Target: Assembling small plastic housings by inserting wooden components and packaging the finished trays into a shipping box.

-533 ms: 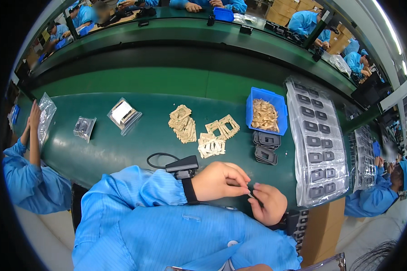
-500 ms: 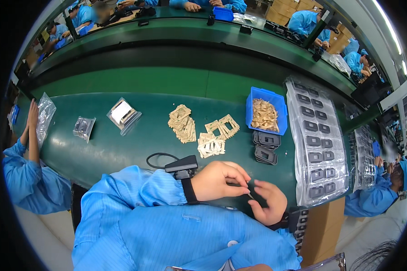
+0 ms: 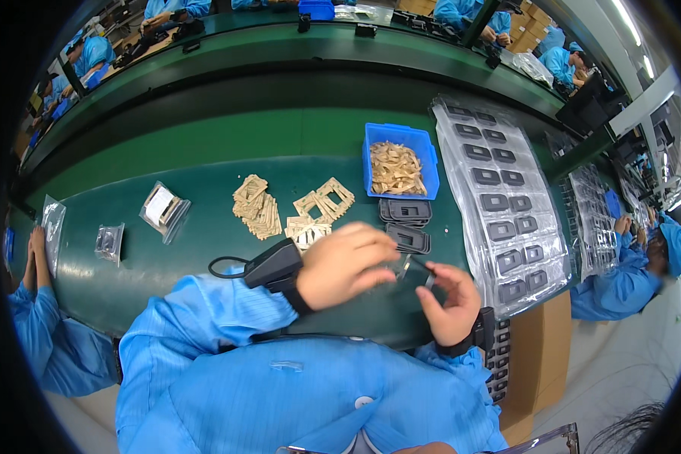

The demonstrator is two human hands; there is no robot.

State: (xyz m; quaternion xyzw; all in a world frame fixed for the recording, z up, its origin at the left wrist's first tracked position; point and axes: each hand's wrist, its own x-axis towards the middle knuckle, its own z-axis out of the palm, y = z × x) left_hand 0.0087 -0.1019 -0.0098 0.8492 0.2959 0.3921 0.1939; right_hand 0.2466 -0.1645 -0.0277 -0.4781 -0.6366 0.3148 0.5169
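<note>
My left hand (image 3: 348,265) is raised over the near side of the table, fingers stretched and thumb apart. Just off its fingertips is a thin shiny strip (image 3: 405,266); whether it touches them I cannot tell. My right hand (image 3: 452,305) pinches a small thin grey piece (image 3: 430,280) between thumb and fingers. Beyond the hands lie stacked black plastic frames (image 3: 406,237). Past them stands a blue bin (image 3: 436,175) filled with small tan pieces (image 3: 397,168). Left of these are piles of tan cut-out frames (image 3: 259,208), one partly behind my left hand.
On the right, a clear plastic sheet (image 3: 469,219) carries rows of black frames. Two clear bags (image 3: 165,210) (image 3: 109,242) with parts lie on the left of the green table (image 3: 204,170). A cardboard box (image 3: 548,352) stands low right. Co-workers sit on both sides and across.
My hands were close together over a thin piece; now the left has moved up and away from the right. The whole view has shifted, so the table's things appear further left.
</note>
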